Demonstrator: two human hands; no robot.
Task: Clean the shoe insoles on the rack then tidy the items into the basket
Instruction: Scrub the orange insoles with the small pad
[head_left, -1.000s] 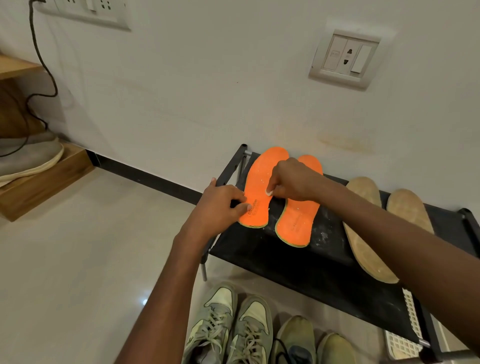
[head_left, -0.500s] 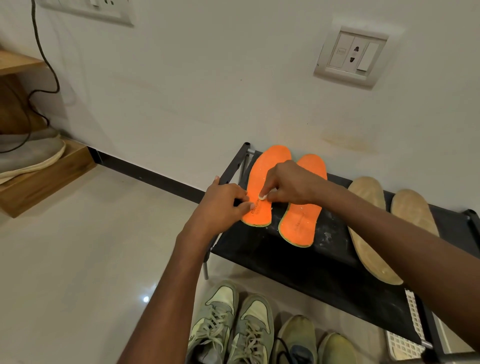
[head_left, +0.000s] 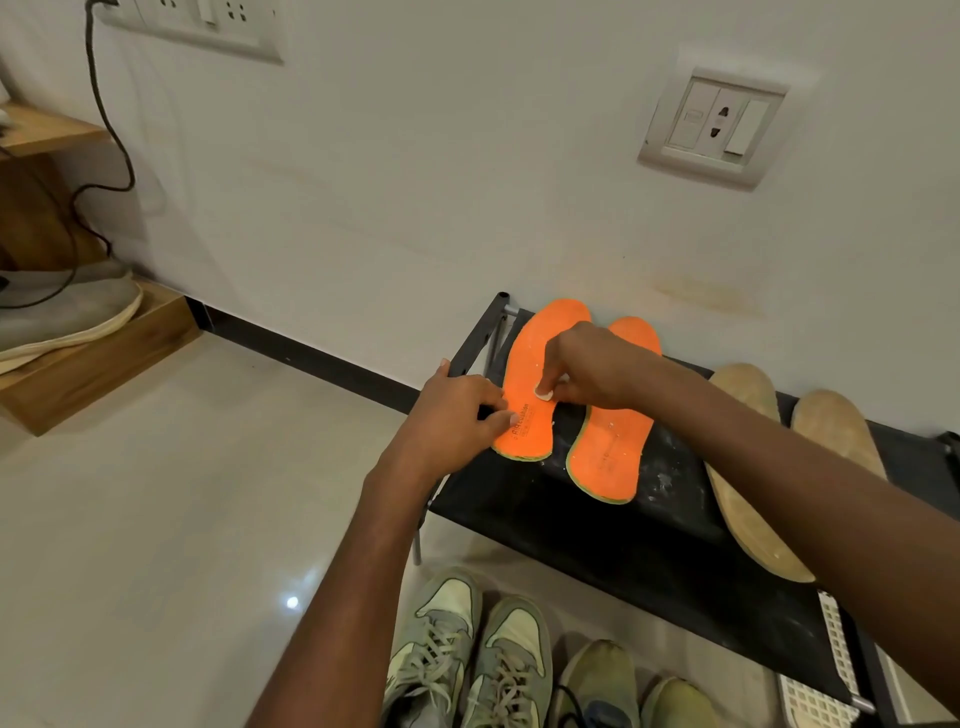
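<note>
Two orange insoles lie side by side on the black rack (head_left: 597, 530): the left orange insole (head_left: 535, 353) and the right orange insole (head_left: 608, 452). My left hand (head_left: 452, 421) pins the left insole's heel edge with thumb and fingers. My right hand (head_left: 587, 369) is pinched on a small white pad (head_left: 544, 395) pressed onto the left insole's middle. Two tan insoles (head_left: 748, 467) rest further right, partly hidden by my right forearm. A white basket (head_left: 821, 696) shows under the rack at the lower right.
Two pairs of greenish sneakers (head_left: 467, 654) stand on the floor under the rack. White specks dust the rack top. A wall socket (head_left: 711, 124) is above the rack. A wooden shelf (head_left: 93, 358) with a grey shoe sits far left, with a black cable hanging.
My right hand with the white pad has slid down the left orange insole toward its heel. The left hand keeps its hold. The view shifted slightly.
</note>
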